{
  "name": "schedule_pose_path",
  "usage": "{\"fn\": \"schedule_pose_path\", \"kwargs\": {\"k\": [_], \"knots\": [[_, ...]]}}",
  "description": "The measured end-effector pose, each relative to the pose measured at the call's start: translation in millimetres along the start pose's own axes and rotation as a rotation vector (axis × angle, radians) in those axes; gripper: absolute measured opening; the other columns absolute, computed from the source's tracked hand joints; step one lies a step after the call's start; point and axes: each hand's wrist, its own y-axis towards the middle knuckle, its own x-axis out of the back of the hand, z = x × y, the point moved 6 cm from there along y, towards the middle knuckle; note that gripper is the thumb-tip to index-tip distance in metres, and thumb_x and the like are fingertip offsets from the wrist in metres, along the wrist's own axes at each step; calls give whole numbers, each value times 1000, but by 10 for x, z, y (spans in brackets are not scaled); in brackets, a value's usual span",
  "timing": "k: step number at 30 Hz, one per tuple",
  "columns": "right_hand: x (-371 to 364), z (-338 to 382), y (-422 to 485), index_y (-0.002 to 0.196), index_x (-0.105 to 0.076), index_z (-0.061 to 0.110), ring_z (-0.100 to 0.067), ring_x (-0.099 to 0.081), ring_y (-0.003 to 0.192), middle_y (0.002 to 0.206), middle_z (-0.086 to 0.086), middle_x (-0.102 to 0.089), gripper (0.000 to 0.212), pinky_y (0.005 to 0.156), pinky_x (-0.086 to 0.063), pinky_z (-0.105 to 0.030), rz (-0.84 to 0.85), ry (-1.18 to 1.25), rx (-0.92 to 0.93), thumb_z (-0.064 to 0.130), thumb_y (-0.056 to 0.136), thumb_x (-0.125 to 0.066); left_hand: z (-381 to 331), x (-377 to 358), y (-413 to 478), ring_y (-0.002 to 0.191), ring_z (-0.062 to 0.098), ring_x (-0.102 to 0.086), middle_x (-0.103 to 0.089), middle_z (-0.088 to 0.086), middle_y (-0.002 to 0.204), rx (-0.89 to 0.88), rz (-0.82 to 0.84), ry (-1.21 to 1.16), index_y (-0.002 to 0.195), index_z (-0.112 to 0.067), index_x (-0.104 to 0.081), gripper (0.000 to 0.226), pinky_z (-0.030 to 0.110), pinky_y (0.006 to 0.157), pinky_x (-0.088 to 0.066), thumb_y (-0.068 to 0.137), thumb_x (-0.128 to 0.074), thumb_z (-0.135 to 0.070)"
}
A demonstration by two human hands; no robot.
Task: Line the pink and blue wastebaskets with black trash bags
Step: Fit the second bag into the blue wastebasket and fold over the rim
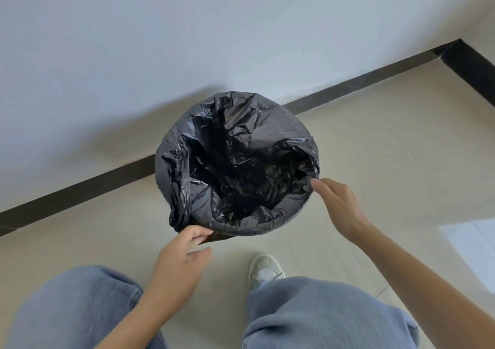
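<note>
A round wastebasket stands on the floor against the wall, wholly covered by a black trash bag (257, 134) folded over its rim, so the basket's colour is hidden. The bag's crinkled inside hangs open and dark. My left hand (184, 255) is at the near left rim, thumb and fingers pinching the bag's folded edge. My right hand (340, 204) is at the right rim, fingers extended and apart, fingertips touching the bag's edge without gripping it.
A white wall (187, 40) rises behind the basket, with a dark baseboard (361, 80) running diagonally to a corner at the upper right. Beige floor tiles (388, 147) surround it. My jeans-clad legs and one white shoe (263, 268) are just below the basket.
</note>
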Motion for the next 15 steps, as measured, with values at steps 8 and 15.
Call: {"fn": "schedule_pose_path", "kwargs": {"k": [8, 15], "knots": [[-232, 107, 123, 90, -39, 6, -19, -39, 63, 73, -3, -44, 20, 52, -32, -33, -37, -45, -129, 24, 90, -48, 220, 70, 380, 103, 34, -65, -60, 8, 126, 404, -71, -849, 140, -37, -34, 55, 40, 79, -55, 94, -42, -9], [-214, 171, 108, 86, -35, 7, -18, -37, 56, 69, -6, -43, 21, 48, -29, -31, -23, -84, -140, 23, 91, -48, 337, 183, 711, 94, 35, -62, -61, 10, 112, 566, -59, -891, 123, -21, -49, 38, 45, 75, -51, 93, -44, -44]]}}
